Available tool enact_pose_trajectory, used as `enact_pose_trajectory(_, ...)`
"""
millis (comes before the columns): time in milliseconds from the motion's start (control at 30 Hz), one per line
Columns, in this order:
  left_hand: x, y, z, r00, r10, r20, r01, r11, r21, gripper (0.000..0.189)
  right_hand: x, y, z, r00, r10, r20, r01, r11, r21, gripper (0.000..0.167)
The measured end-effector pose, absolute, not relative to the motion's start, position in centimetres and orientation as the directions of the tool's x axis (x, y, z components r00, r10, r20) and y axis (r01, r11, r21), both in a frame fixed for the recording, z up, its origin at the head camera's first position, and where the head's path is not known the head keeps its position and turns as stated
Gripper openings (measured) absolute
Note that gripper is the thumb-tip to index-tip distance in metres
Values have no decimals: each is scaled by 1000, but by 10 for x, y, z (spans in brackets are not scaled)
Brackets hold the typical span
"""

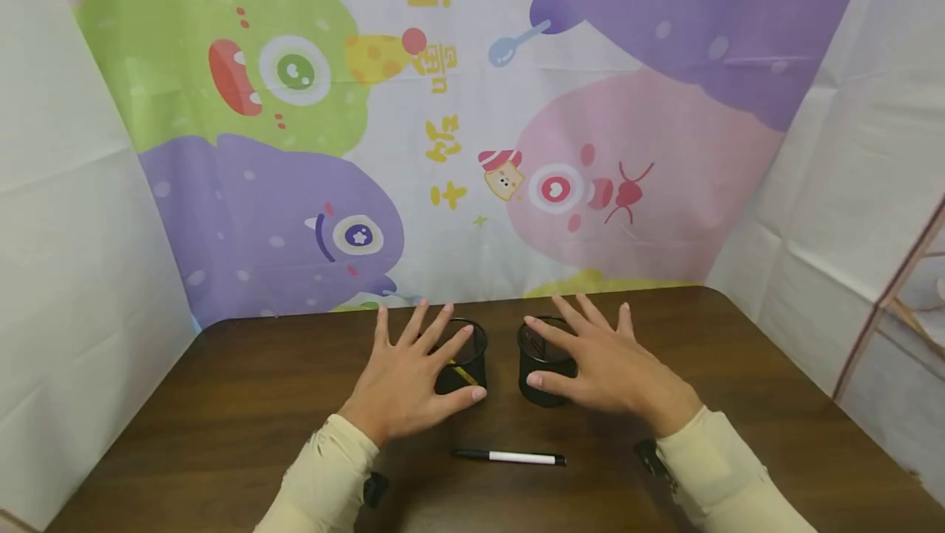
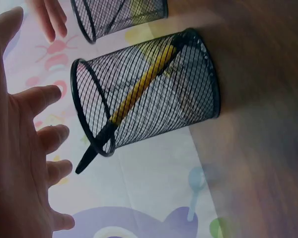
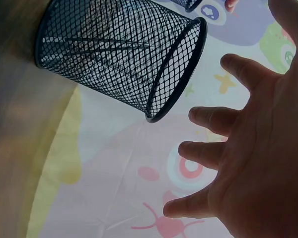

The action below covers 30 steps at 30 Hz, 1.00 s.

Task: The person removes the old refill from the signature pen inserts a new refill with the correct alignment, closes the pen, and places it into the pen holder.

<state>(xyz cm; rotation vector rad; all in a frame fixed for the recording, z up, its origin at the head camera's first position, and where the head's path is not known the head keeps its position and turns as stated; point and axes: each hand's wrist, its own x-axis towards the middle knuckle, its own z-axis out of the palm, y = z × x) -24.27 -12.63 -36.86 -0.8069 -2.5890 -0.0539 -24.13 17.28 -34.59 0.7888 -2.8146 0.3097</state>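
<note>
Both bare hands hover with straight, spread fingers over two black mesh pen cups. My left hand (image 1: pixel 409 381) is above the left cup (image 2: pixel 181 106), its fingertips near the rim and nothing in its grasp. Leaning inside that cup is a yellow-barrelled pen (image 2: pixel 141 89) with black ends, one end poking out past the rim. My right hand (image 1: pixel 609 361) spreads over the right cup (image 3: pixel 119 59), also holding nothing. Thin dark lines show through that cup's mesh. On the table in front of the cups lies a white marker (image 1: pixel 524 458) with black ends.
The brown wood-grain table (image 1: pixel 244 402) ends at a hanging cloth (image 1: pixel 472 254) printed with cartoon monsters. White sheets (image 1: pixel 66 189) hang at both sides. Dark wrist straps (image 1: pixel 375 488) sit under the pale sleeves (image 1: pixel 317 476).
</note>
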Motion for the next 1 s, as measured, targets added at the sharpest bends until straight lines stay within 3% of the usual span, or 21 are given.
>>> enact_pose_trajectory(567,-237,-110,-382,-736,550,394,586,809,-34,79,-229,171,-353,-814,-509,281,-559,817,-139,76)
enact_pose_trajectory(1000,-233,-103,-392,-695,569,439,625,780,-20,71,-229,168,-354,-806,-528,268,-568,817,-100,77)
